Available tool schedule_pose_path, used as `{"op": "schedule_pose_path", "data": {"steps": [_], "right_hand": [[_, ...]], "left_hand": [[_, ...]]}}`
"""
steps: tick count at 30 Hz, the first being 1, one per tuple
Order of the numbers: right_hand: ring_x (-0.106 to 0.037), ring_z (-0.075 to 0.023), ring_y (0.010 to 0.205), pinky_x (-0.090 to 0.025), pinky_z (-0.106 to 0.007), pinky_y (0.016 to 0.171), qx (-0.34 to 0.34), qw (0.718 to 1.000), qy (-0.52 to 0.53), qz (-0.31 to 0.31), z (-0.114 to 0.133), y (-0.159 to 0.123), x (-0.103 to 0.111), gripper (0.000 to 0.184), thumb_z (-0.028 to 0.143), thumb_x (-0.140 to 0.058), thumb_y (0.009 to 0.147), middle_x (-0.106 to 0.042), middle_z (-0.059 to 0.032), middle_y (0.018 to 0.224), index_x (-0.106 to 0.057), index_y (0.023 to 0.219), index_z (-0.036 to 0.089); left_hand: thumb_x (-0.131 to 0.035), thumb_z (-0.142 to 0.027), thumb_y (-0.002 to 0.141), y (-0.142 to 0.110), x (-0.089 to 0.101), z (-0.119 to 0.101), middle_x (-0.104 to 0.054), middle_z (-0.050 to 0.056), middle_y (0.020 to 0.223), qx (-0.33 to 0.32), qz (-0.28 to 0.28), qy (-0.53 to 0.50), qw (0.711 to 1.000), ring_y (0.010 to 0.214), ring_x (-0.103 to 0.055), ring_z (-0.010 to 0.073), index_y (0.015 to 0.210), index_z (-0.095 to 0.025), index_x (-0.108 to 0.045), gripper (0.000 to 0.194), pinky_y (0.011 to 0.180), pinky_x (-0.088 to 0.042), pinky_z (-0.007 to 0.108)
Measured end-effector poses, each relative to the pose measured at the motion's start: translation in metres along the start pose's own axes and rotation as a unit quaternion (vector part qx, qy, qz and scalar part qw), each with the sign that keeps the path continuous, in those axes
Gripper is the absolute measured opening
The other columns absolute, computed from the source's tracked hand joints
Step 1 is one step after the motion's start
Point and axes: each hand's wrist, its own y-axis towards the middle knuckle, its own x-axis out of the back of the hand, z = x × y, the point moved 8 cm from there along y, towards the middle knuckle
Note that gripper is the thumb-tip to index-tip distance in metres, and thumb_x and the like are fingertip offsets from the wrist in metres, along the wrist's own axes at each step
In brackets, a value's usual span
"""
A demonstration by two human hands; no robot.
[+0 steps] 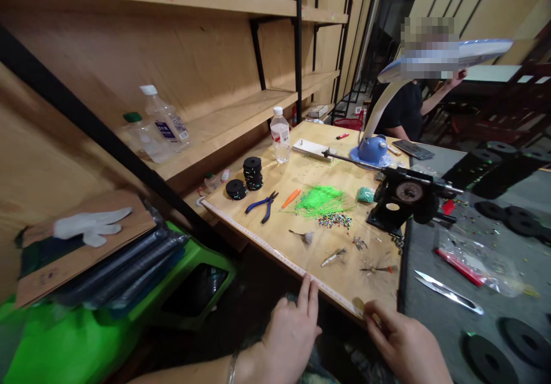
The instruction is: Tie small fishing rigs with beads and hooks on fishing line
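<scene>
My left hand (295,329) lies at the near edge of the wooden table, index and middle fingers stretched out onto the measuring tape (275,252) fixed along that edge. To its right, my right hand (407,341) is closed in a pinch at the table corner; whatever is between the fingertips is too small to make out. A small yellowish round spot (358,303) shows beside those fingertips. Farther in on the table are a bundle of bright green strands (321,200), a pile of colored beads (336,220), an orange pointed tool (291,198) and blue-handled pliers (263,205).
A black winding device (404,194) and a blue lamp (372,150) stand at the right. Black spools (252,173) and a bottle (280,137) are farther back. Thread snips (450,292) lie on the grey surface. A person in dark clothing (398,108) sits beyond.
</scene>
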Motion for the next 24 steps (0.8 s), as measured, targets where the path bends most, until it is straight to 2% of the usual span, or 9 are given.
{"op": "schedule_pose_path", "data": {"steps": [6,13,18,21,24], "right_hand": [[-0.066,-0.0196,0.051,-0.040,-0.025,0.048,0.003,1.000,0.015,-0.010,0.001,-0.001,0.002,0.016,0.029,-0.049,0.086,-0.071,0.0006,0.061,-0.062,0.077,0.030],[-0.067,-0.0182,0.055,-0.040,-0.024,0.051,0.002,0.998,0.054,-0.009,0.005,0.000,0.006,0.014,0.027,-0.049,0.087,-0.072,0.0005,0.065,-0.061,0.080,0.028],[-0.065,-0.0183,0.060,-0.041,-0.024,0.055,-0.018,0.997,0.078,0.003,0.013,0.001,0.017,0.017,0.022,-0.045,0.087,-0.070,-0.0020,0.067,-0.060,0.079,0.023],[-0.062,-0.0171,0.059,-0.040,-0.023,0.057,-0.028,0.993,0.117,0.007,0.014,0.000,0.023,0.016,0.019,-0.044,0.084,-0.066,-0.0018,0.065,-0.057,0.075,0.021],[-0.058,-0.0161,0.057,-0.040,-0.023,0.056,-0.031,0.987,0.156,0.010,0.014,-0.002,0.027,0.016,0.018,-0.044,0.082,-0.063,-0.0005,0.064,-0.056,0.073,0.021]], "left_hand": [[-0.069,-0.040,0.078,0.000,-0.002,0.000,-0.041,0.026,0.143,0.003,0.003,-0.010,1.000,0.072,-0.069,0.0234,0.142,-0.011,-0.041,0.075,0.062,-0.054,0.034],[-0.064,-0.033,0.082,-0.001,0.013,0.011,-0.041,0.019,0.145,0.001,0.032,-0.069,0.997,0.078,-0.070,0.0238,0.141,-0.012,-0.042,0.066,0.074,-0.055,0.038],[-0.055,-0.022,0.087,-0.003,0.027,0.029,-0.055,0.013,0.137,-0.016,-0.058,-0.139,0.989,0.095,-0.068,0.0247,0.133,-0.014,-0.052,0.047,0.083,-0.054,0.037],[-0.052,-0.022,0.088,-0.003,0.041,0.031,-0.066,0.012,0.121,-0.042,-0.133,-0.227,0.964,0.094,-0.067,0.0233,0.120,-0.016,-0.060,0.034,0.083,-0.054,0.035],[-0.052,-0.020,0.086,0.000,0.055,0.018,-0.069,0.008,0.105,-0.082,-0.141,-0.394,0.905,0.077,-0.066,0.0169,0.109,-0.019,-0.063,0.026,0.074,-0.054,0.028]]}}
